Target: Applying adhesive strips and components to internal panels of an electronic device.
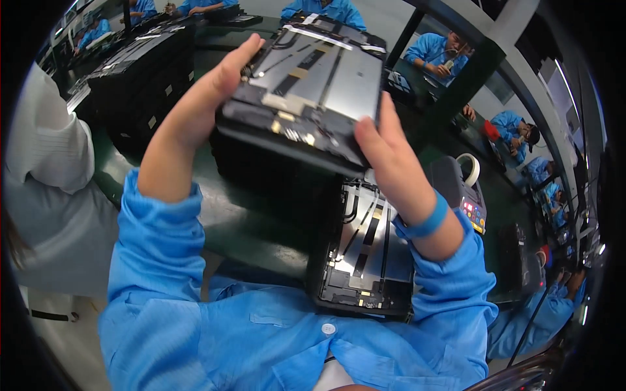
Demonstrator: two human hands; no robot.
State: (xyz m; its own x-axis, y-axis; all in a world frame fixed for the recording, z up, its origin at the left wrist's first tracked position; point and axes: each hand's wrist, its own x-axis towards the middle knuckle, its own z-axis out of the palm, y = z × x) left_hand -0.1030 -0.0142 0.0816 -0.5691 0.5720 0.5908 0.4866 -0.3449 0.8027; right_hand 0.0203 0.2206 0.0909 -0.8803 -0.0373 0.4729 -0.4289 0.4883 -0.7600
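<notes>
Lifted above the green workbench is an opened tablet with silver battery panels and a circuit board showing, seated in a thick black tray. Whether there is one tray or several stacked, I cannot tell. My left hand presses its left side with fingers stretched along it. My right hand grips the opposite side, thumb near the front corner. Below my right hand, close to my body, another opened tablet lies in a black tray, partly covered by my right forearm.
A tall stack of black trays stands at the back left. Right of my forearm sits a grey tape dispenser with lit buttons. Someone in a white sleeve is close on my left. Several blue-clad people work beyond; a metal frame rises at right.
</notes>
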